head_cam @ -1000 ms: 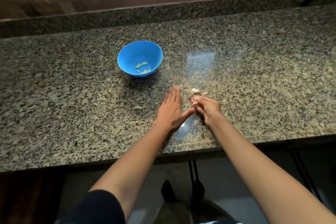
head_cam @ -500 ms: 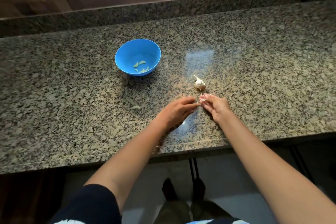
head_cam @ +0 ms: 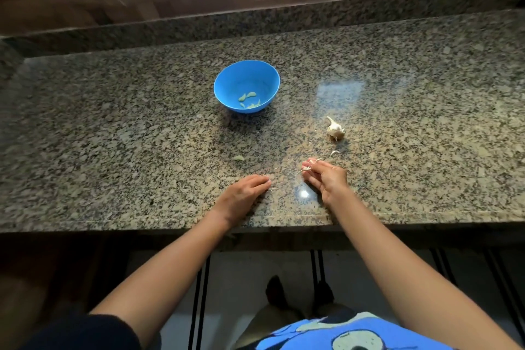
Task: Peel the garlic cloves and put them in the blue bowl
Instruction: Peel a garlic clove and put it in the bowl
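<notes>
From my remote seat I'm watching a person who is wearing a dark, soft-looking short sleeve [head_cam: 79,332], which is ending above the left elbow and leaving the forearm bare down to the left hand [head_cam: 241,196]. The other arm is showing bare all the way to the right hand [head_cam: 324,179]. A bright blue fabric shirt front [head_cam: 397,332] is carrying a printed graphic [head_cam: 352,342] in pale grey-green and dark navy. Below it, khaki trousers [head_cam: 272,318] are leading down to dark footwear [head_cam: 277,290], too dim for me to tell more.

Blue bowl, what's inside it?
The blue bowl holds a few pale peeled garlic cloves on its floor. Its near wall hides part of them, so no exact count.
</notes>
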{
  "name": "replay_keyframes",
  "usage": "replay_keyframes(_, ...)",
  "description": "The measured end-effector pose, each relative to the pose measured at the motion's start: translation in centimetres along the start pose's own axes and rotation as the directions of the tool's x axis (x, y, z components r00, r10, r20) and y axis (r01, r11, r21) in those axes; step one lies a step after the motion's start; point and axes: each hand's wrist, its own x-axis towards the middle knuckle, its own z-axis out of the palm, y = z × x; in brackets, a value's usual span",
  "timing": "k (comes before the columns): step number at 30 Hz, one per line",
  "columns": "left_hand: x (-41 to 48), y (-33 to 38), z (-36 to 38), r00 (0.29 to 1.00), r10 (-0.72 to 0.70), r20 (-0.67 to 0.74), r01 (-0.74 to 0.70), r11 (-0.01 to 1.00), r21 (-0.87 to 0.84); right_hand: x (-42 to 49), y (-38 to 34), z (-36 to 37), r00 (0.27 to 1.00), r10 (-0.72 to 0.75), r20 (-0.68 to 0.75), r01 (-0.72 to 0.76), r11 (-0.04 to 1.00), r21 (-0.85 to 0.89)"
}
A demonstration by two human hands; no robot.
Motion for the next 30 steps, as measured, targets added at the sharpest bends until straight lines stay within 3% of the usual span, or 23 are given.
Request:
replay_keyframes(4,0.3,0.3,-0.5,0.997,0.007,-0.074,-0.007,1.000,0.000,-0.8,0.3,0.4,1.000,-0.004,0.029,0.006,0.999,-0.051)
replay_keyframes(6,0.6,0.5,-0.5,0.999,-0.015,-0.031,0.016,1.000,0.017,-1.1,0.5,0.5,0.999,0.000,0.039,0.002,0.998,-0.062)
replay_keyframes(8,1.4,1.3,-0.8,0.987,-0.160,0.025,0.161,0.987,-0.030,-1.3,0.4,0.4,0.999,-0.008,0.031,0.009,0.999,-0.048)
replay_keyframes(9,1.9,1.8,-1.2,0.951,-0.304,0.055,0.308,0.946,-0.098,-1.4,0.3,0.2,0.999,-0.018,0.026,0.019,0.999,-0.043)
replay_keyframes(11,2.9,2.3,-2.0,0.765,-0.640,0.079,0.623,0.703,-0.342,-1.5,-0.3,-0.5,0.999,-0.042,0.017,0.043,0.999,-0.033)
replay_keyframes(12,3.0,2.2,-2.1,0.662,-0.743,0.099,0.697,0.562,-0.445,-1.5,-0.5,-0.9,0.999,-0.053,0.004,0.053,0.998,-0.029)
replay_keyframes(13,3.1,2.2,-2.1,0.600,-0.794,0.103,0.727,0.486,-0.486,-1.5,-0.7,-1.3,0.998,-0.062,-0.014,0.062,0.998,-0.023)
replay_keyframes(14,3.0,2.4,-2.0,0.583,-0.806,0.105,0.744,0.477,-0.469,-1.5,-0.8,-1.7,0.997,-0.067,-0.029,0.067,0.998,-0.013)
replay_keyframes(18,2.5,4.9,-0.7,0.666,-0.741,0.090,0.727,0.617,-0.301,-1.4,-0.7,-2.7,0.998,-0.059,-0.038,0.061,0.997,0.049)
replay_keyframes(24,2.1,7.1,0.6,0.819,-0.572,0.044,0.559,0.778,-0.287,-1.4,-0.3,-3.5,0.998,-0.064,-0.024,0.065,0.997,0.048)
replay_keyframes(30,2.1,7.4,0.1,0.925,-0.380,0.025,0.377,0.905,-0.194,-1.4,0.0,-4.0,0.999,-0.052,0.000,0.052,0.999,0.013)
